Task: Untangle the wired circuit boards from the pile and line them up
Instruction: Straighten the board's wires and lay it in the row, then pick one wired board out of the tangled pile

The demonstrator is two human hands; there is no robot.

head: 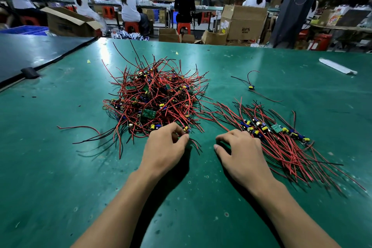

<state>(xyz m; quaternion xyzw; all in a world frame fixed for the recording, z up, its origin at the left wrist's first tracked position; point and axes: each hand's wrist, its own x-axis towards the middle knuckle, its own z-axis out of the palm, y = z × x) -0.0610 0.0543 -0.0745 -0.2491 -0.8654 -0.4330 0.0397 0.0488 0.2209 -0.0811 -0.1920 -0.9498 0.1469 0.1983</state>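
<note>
Left hand (165, 145) sits at the near edge of the tangled pile of red-and-black-wired green circuit boards (153, 98), thumb and fingertips pinching one small wired board (186, 129). Right hand (239, 147), fingers bent on the green table mat (60, 167), meets the lined-up row of boards (275, 129); can't tell whether it grips anything.

Tangled pile (155, 98); lined-up boards (275, 129) rightward

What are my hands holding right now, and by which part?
Left hand pinches a wired board at the near edge of the pile, by its near end; right hand holds nothing.
</note>
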